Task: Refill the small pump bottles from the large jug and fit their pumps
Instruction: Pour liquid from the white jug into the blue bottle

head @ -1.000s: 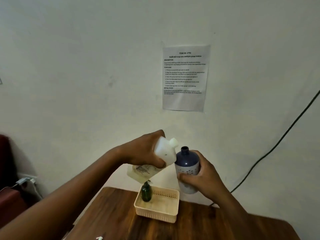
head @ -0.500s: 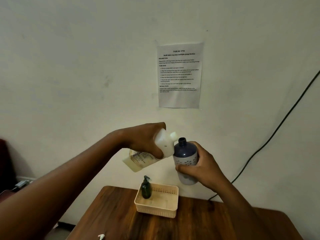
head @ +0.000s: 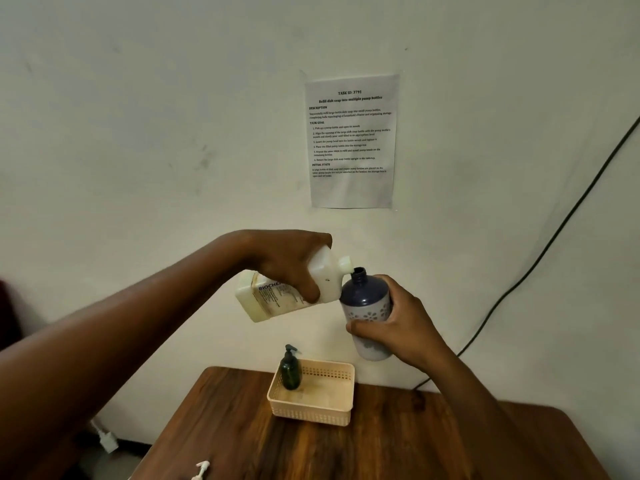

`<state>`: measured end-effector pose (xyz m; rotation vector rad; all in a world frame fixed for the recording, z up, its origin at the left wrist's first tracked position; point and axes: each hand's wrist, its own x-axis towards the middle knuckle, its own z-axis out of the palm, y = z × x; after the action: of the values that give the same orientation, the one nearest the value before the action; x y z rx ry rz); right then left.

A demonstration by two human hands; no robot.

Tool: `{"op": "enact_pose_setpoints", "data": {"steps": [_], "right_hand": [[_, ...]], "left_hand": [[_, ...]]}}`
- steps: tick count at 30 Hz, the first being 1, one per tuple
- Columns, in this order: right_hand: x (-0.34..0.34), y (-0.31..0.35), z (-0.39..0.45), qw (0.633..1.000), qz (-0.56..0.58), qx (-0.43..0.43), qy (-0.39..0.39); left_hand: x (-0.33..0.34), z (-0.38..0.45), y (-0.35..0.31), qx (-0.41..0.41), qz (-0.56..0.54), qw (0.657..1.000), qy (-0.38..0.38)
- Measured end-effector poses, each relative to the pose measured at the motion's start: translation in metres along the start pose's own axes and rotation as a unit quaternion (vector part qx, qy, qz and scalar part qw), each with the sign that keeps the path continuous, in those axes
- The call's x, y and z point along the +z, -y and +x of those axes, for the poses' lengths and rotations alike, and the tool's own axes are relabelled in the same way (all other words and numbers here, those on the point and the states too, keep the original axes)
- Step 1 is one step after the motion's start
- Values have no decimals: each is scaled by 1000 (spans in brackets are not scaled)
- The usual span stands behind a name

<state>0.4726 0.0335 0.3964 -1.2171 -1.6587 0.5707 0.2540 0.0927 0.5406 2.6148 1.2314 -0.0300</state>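
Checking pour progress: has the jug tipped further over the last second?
Yes. The jug has tilted flatter, its spout lowered to the blue bottle mouth, judged against that bottle.

The jug [head: 294,291] in my left hand [head: 287,261] is creamy white with a blue-lettered label. My right hand [head: 394,323] grips a bottle [head: 367,306], navy on top, pale grey below with a white flower pattern. A dark green pump bottle [head: 290,370] stands in the perforated beige basket [head: 313,408] on the brown wood-grain table [head: 381,445].
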Motion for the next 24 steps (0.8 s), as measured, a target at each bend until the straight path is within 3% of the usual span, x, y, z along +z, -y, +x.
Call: {"op": "enact_pose_setpoints", "data": {"steps": [24], "right_hand": [[4, -3, 2, 1000, -25, 2, -10]], "left_hand": [[-36, 12, -28, -56, 131, 985, 93]]}}
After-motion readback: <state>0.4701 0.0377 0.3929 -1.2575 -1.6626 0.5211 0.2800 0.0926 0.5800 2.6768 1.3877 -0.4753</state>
